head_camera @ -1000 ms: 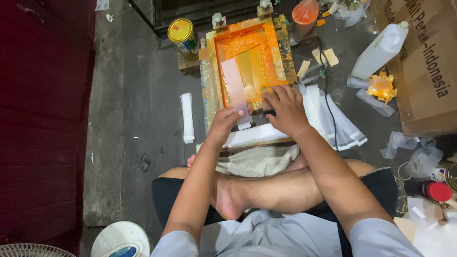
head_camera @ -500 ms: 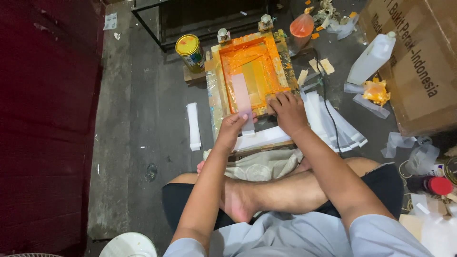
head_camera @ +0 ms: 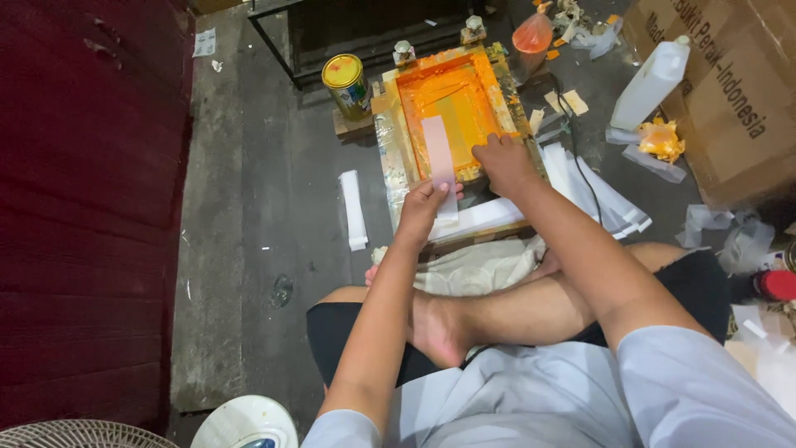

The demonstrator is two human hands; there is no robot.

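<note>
The strip (head_camera: 437,158) lies on the orange screen (head_camera: 452,104), long axis running away from you. Your left hand (head_camera: 424,207) pinches its near end; your right hand (head_camera: 502,162) presses flat, fingers spread, just beside it.

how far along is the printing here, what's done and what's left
Done: the orange-inked screen frame is loaded and set on its board. In hand: the left hand holds a pale strip against the screen while the right hand steadies the frame. Left: stacked white strips lie beside it.
</note>
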